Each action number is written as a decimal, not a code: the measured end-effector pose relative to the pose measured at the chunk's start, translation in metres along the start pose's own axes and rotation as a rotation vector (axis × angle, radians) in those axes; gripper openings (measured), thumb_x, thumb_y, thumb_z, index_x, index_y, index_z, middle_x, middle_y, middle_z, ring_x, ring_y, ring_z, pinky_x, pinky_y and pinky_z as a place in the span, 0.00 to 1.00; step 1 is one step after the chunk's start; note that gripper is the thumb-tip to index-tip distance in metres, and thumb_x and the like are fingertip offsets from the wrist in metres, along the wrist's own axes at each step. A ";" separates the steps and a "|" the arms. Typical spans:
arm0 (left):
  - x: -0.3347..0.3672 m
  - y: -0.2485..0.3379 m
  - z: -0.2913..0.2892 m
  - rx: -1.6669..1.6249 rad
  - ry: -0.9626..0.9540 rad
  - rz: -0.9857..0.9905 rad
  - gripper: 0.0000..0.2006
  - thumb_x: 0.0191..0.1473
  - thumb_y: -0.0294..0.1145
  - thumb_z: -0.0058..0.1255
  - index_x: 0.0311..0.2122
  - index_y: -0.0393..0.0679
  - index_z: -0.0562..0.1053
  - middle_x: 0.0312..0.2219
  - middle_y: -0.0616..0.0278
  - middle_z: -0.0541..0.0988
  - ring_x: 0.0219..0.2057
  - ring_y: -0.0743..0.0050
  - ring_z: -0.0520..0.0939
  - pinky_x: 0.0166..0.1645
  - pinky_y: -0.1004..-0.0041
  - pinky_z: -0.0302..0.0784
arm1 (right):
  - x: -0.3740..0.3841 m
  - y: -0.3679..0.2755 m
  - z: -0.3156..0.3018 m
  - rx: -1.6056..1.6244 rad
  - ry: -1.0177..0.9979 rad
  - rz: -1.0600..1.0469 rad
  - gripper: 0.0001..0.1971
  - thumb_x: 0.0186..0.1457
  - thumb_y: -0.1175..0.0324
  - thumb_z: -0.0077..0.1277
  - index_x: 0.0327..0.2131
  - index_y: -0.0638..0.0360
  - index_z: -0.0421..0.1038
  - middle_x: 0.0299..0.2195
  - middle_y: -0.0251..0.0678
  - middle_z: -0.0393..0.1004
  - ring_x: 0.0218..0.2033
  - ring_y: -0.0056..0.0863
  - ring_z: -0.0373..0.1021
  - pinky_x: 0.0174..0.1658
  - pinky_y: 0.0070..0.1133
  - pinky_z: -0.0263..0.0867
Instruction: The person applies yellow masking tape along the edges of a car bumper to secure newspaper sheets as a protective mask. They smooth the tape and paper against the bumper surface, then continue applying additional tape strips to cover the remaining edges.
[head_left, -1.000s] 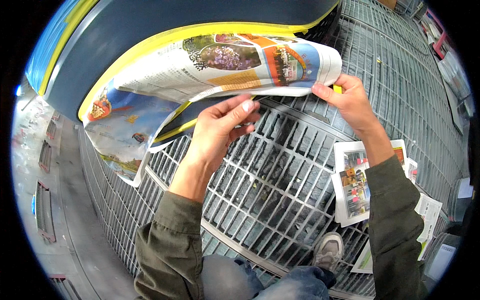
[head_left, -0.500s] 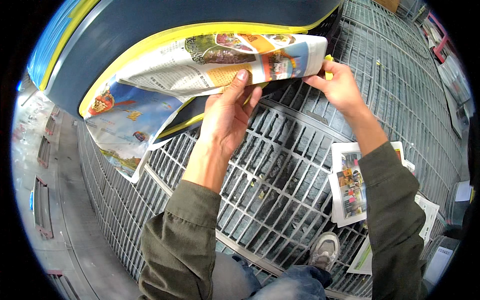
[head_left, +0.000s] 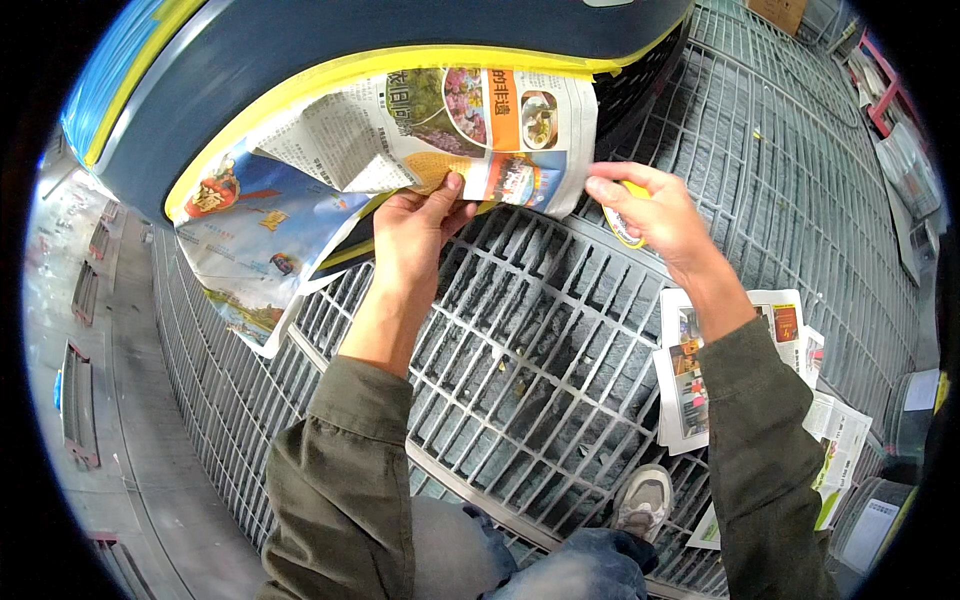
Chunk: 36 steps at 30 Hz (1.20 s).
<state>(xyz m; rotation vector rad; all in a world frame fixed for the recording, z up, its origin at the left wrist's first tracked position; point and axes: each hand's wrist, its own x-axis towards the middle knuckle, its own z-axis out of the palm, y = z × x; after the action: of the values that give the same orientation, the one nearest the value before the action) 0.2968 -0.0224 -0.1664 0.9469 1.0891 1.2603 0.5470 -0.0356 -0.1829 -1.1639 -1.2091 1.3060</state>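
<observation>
A printed newspaper sheet hangs along the yellow masking tape edging a dark blue curved panel, which looks like a car bumper. With thumb and fingers my left hand pinches the sheet's lower edge near its middle; a fold bulges to the left of it. My right hand is closed around a roll of yellow tape, partly hidden by the fingers. Its fingertips are at the sheet's right edge; whether they touch the paper I cannot tell.
Metal floor grating lies below the panel. More newspaper sheets rest on it near my right forearm, close to my shoe. Blue plastic film covers a surface at the far left. Lidded containers stand at the lower right.
The newspaper's right part has opened out flatter against the panel, its right edge now farther left. Both hands have shifted left and somewhat down; more of the tape roll shows.
</observation>
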 end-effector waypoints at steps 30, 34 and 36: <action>-0.013 0.023 -0.024 0.210 0.175 0.154 0.13 0.56 0.37 0.57 0.39 0.37 0.78 0.32 0.63 0.81 0.31 0.82 0.79 0.34 0.80 0.75 | 0.012 0.032 0.028 0.013 0.042 0.067 0.10 0.56 0.68 0.56 0.40 0.61 0.73 0.29 0.31 0.76 0.19 0.11 0.63 0.21 0.10 0.56; 0.001 0.022 -0.054 0.688 0.299 0.215 0.13 0.52 0.37 0.61 0.35 0.35 0.79 0.26 0.63 0.82 0.25 0.84 0.79 0.29 0.81 0.74 | 0.014 0.020 0.036 0.082 0.054 0.114 0.27 0.49 0.67 0.63 0.51 0.66 0.66 0.26 0.29 0.72 0.19 0.11 0.60 0.20 0.12 0.56; -0.009 0.030 -0.040 0.631 0.277 0.120 0.15 0.51 0.38 0.63 0.35 0.36 0.79 0.26 0.62 0.82 0.23 0.83 0.79 0.26 0.82 0.73 | 0.019 0.018 0.031 0.148 0.076 0.135 0.28 0.50 0.67 0.62 0.52 0.68 0.64 0.26 0.29 0.70 0.18 0.10 0.59 0.21 0.11 0.56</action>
<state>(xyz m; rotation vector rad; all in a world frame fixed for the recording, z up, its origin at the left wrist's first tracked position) 0.2502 -0.0300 -0.1459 1.3448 1.7272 1.1839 0.5136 -0.0196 -0.2001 -1.1925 -0.9764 1.4136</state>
